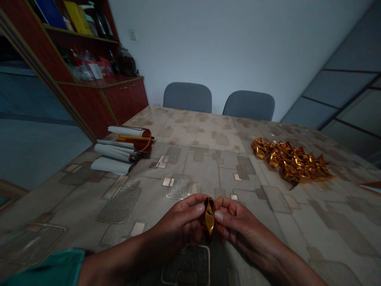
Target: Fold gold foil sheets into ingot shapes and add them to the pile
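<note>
Over the patterned table cover (190,137) in front of me, my left hand (175,226) and my right hand (238,224) are closed close together, pinching a folded gold foil piece (209,218) upright between them. The dim light makes it hard to tell exactly where each finger grips. Well off to my right lies a heap of gold foil shapes (290,162); to my left, white paper rolls (114,153) sit touching a gold foil roll (138,140).
</note>
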{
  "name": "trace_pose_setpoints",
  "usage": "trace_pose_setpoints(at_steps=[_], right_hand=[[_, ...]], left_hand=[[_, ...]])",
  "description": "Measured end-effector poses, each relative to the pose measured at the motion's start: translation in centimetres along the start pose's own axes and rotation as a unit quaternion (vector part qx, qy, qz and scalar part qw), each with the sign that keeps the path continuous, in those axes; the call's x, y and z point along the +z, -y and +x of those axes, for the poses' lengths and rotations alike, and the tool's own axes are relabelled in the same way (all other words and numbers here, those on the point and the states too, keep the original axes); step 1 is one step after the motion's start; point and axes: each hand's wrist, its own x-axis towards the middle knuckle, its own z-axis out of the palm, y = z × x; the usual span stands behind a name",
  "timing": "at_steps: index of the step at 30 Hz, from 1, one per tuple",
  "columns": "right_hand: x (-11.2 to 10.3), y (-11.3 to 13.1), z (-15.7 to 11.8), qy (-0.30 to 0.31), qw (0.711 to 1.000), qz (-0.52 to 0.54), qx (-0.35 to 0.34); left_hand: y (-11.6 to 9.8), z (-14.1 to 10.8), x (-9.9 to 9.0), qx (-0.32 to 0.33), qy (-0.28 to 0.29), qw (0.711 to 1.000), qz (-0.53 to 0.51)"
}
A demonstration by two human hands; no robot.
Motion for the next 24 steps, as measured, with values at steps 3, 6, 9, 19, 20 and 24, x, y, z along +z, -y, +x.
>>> trace_pose_setpoints(at_steps=[3, 6, 9, 19, 20, 24], right_hand=[[-0.01, 0.02, 0.05, -0.003, 1.000, -0.001, -0.006], [0.05, 0.02, 0.11, -0.004, 1.000, -0.012, -0.011], [0.16, -0.01, 0.14, -0.006, 1.000, -0.021, -0.013], [0.53, 0.07, -0.10, 0.033, 0.980, -0.154, -0.122], [0.52, 0.10, -0.18, 0.034, 0.978, -0.164, -0.126], [0.59, 0.21, -0.35, 0.040, 0.973, -0.193, -0.122]], left_hand=[[-0.05, 0.12, -0.29, 0.004, 0.010, 1.000, -0.003], [0.06, 0.24, -0.62, -0.003, 0.008, 1.000, 0.001], [0.18, 0.26, -0.74, -0.012, 0.006, 1.000, 0.003], [-0.11, 0.24, -0.30, 0.003, 0.005, 1.000, -0.031], [-0.16, 0.24, -0.24, 0.005, -0.003, 0.999, -0.031], [-0.34, 0.29, -0.06, 0.036, -0.018, 0.998, -0.039]])
